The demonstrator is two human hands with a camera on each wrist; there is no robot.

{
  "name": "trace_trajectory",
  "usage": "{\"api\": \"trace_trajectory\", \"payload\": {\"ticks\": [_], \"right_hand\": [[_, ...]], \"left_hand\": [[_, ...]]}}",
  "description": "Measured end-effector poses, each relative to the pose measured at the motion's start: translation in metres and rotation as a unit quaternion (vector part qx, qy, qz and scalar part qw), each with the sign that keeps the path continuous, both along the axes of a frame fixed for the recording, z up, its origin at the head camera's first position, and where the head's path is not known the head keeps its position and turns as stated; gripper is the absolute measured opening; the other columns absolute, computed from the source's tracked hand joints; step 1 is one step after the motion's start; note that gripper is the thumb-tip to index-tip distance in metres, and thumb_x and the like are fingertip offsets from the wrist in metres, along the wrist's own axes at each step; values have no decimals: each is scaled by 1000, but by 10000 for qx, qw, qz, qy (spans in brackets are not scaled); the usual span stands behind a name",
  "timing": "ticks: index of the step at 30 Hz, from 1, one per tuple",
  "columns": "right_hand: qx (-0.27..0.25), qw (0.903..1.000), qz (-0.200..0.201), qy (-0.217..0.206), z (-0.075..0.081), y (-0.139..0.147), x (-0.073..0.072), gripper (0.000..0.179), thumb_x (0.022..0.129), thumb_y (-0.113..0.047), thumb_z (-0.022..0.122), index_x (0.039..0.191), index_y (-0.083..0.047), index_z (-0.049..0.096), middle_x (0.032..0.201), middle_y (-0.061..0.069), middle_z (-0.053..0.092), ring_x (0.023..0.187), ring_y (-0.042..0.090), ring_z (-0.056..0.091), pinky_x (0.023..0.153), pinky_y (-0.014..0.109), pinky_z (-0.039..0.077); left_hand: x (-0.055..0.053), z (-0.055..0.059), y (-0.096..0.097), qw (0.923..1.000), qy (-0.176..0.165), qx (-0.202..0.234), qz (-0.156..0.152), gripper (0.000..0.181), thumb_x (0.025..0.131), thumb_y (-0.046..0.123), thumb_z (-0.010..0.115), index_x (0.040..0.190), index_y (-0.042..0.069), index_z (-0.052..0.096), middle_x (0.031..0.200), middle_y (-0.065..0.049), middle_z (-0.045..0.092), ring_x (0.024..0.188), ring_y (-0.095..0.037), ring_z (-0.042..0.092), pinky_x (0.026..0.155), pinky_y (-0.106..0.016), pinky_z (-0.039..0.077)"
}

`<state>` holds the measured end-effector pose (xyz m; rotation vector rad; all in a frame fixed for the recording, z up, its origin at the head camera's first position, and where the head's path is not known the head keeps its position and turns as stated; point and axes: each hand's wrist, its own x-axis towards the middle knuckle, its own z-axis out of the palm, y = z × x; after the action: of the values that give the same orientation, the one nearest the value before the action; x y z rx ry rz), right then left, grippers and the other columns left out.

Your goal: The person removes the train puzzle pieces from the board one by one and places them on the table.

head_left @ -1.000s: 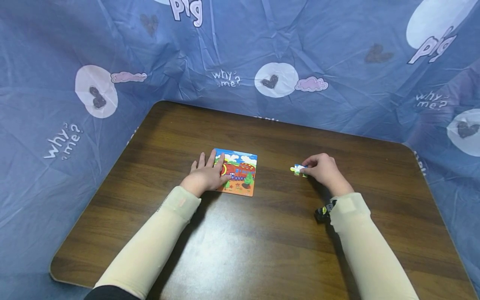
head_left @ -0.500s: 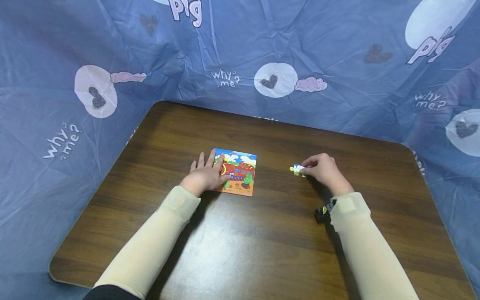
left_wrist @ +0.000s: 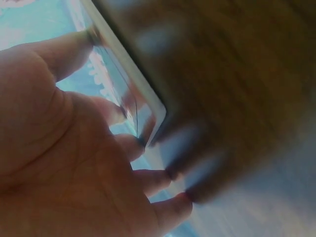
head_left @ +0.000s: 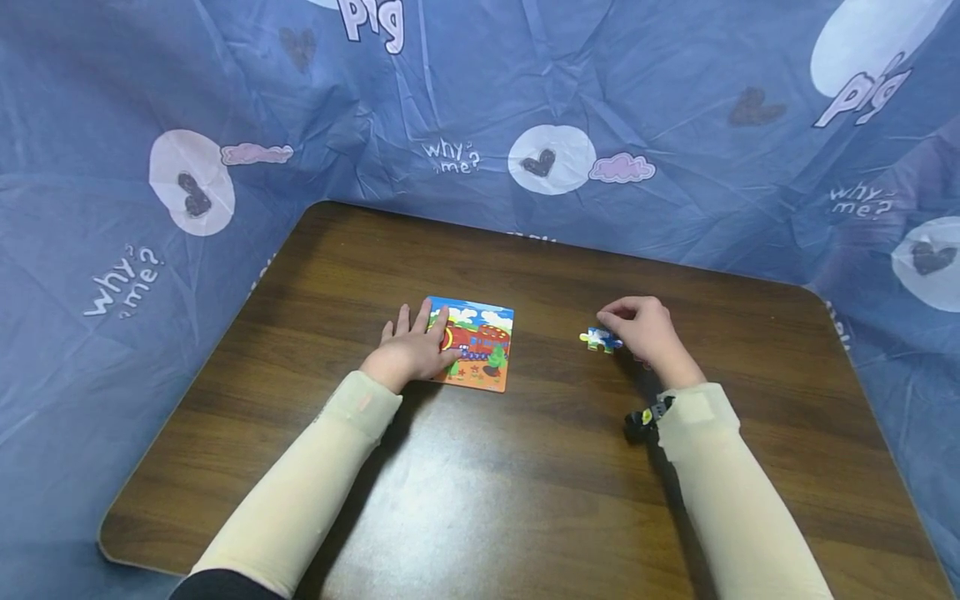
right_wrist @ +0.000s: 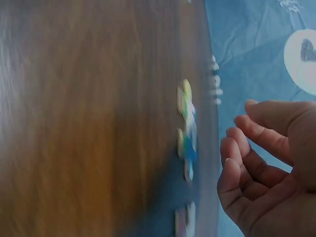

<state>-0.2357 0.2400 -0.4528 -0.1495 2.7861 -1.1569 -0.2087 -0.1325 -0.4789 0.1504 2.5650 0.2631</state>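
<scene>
My left hand lies with fingers spread over the left part of a square jigsaw puzzle showing a red train under a blue sky. In the left wrist view the fingertips reach past the edge of the puzzle. My right hand hovers just over a small cluster of jigsaw pieces, touching none of them. Seen from the right wrist, its fingers are loosely bent with nothing between thumb and fingertips, beside the blurred pieces. Another piece lies nearer the wrist, mostly hidden by the hand in the head view.
A brown wooden table with rounded corners bears everything. Blue printed cloth hangs behind it and at both sides. A dark wrist-worn device sits below my right wrist, close to the tabletop.
My right hand has let go of the jigsaw piece and lifted slightly up and away from it; more of the cluster now shows. The left hand has stayed in place.
</scene>
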Motion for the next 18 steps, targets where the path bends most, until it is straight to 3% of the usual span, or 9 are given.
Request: {"api": "trace_trajectory", "payload": {"ticks": [4,11,18], "right_hand": [[-242,9993,296,-16,-4,-18,-1,24,96,-20,74,111,-1,77,102,12,73,88,22,65,74,34,50],[-858,9935,607,-434,-6,-62,2,28,94,-19,77,114,0,75,100,11,74,87,27,68,73,37,55],[-663,9941,805,-303,-9,-106,5,24,91,-20,79,109,-4,76,96,6,72,88,21,65,76,37,51]], "left_hand": [[1,2,0,10000,-8,17,23,84,104,61,38,163,26,-10,165,-6,-26,148,-42,-21,116,-61,-2],[9,15,2,9999,91,-38,18,82,105,58,39,164,23,-6,167,-9,-20,149,-43,-16,117,-61,0],[15,22,0,9992,308,268,-19,86,104,57,44,165,19,-4,168,-12,-15,150,-44,-11,117,-61,3]]}}
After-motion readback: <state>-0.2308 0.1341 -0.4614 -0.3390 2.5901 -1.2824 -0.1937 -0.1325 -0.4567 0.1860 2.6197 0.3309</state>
